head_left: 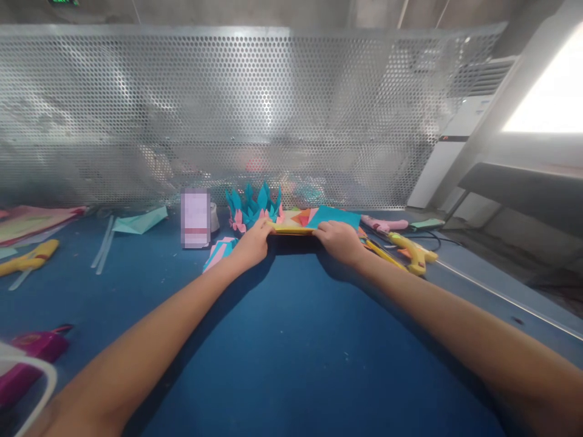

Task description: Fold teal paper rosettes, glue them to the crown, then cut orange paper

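Observation:
My left hand (253,245) and my right hand (341,240) reach forward to the far part of the blue table. Both close on opposite ends of a thin yellow sheet (294,230), seen nearly edge-on, apparently paper. Its near edge is raised, with dark shadow below. Just behind it, a teal paper (339,215) and orange and pink paper pieces (303,216) show; whether these rest on the sheet cannot be told. A folded teal paper flower (252,209) with pink parts stands behind my left hand. Blue and pink folded paper (220,252) lies beside my left wrist.
A blurred-out upright box (195,218) stands left of the flower. Farther left are mint paper (141,221), clear sticks (104,246), a yellow glue gun (31,258) and a magenta tool (34,358). Pink (387,224) and yellow glue guns (414,254) lie right. A perforated metal panel (228,109) borders the back.

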The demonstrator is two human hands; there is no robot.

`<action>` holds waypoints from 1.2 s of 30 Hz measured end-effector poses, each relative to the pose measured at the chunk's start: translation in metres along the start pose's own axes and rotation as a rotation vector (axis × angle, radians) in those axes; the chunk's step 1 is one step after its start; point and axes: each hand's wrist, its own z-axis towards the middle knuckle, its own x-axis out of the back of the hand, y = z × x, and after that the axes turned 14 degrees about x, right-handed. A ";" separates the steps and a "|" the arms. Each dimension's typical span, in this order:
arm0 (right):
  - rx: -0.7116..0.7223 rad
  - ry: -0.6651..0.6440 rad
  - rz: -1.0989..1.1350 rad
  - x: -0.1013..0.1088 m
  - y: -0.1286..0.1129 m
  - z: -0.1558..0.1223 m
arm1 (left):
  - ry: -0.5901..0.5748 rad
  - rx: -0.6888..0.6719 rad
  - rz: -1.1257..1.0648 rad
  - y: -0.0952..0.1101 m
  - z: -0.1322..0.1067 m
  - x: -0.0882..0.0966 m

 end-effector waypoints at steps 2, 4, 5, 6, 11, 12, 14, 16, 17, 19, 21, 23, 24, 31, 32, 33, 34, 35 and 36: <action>-0.025 0.035 -0.002 0.002 0.005 -0.001 | 0.014 0.013 -0.030 0.001 0.001 0.002; -0.046 0.077 -0.006 0.004 0.011 -0.001 | 0.022 0.024 -0.055 0.002 0.002 0.002; -0.055 0.100 -0.008 0.005 0.014 -0.002 | 0.026 0.030 -0.066 0.003 0.002 0.002; -0.064 0.124 -0.011 0.006 0.017 -0.002 | 0.031 0.039 -0.076 0.003 0.003 0.002; -0.107 0.255 -0.009 0.013 0.027 -0.005 | 0.071 0.099 -0.135 0.005 0.003 0.003; -0.116 0.284 -0.005 0.015 0.028 -0.006 | 0.079 0.108 -0.146 0.005 0.004 0.003; -0.138 0.343 0.005 0.019 0.030 -0.008 | 0.086 0.116 -0.167 0.006 0.004 0.005; -0.155 0.398 0.021 0.024 0.030 -0.009 | 0.088 0.112 -0.185 0.006 0.004 0.006; -0.161 0.422 0.030 0.026 0.031 -0.009 | 0.089 0.110 -0.194 0.007 0.004 0.007; -0.178 0.465 0.048 0.030 0.032 -0.010 | 0.093 0.111 -0.214 0.008 0.003 0.007; -0.213 0.503 0.062 0.033 0.033 -0.010 | 0.088 0.120 -0.239 0.009 0.003 0.008; -0.259 0.538 0.067 0.038 0.034 -0.011 | 0.078 0.139 -0.270 0.010 0.002 0.008; -0.282 0.554 0.069 0.041 0.034 -0.011 | 0.077 0.155 -0.290 0.011 0.002 0.009; -0.505 0.704 0.075 0.080 0.046 -0.016 | 0.131 0.349 -0.586 0.013 0.005 0.017; -0.528 0.744 0.085 0.084 0.051 -0.017 | 0.137 0.382 -0.654 0.015 0.005 0.018; -0.548 0.784 0.106 0.086 0.056 -0.017 | 0.143 0.413 -0.725 0.016 0.005 0.020; -0.576 0.840 0.130 0.087 0.063 -0.018 | 0.149 0.441 -0.795 0.018 0.005 0.022; -0.594 0.882 0.168 0.087 0.070 -0.019 | 0.155 0.466 -0.862 0.020 0.005 0.024; -0.598 0.929 0.216 0.087 0.077 -0.020 | 0.159 0.490 -0.924 0.023 0.004 0.025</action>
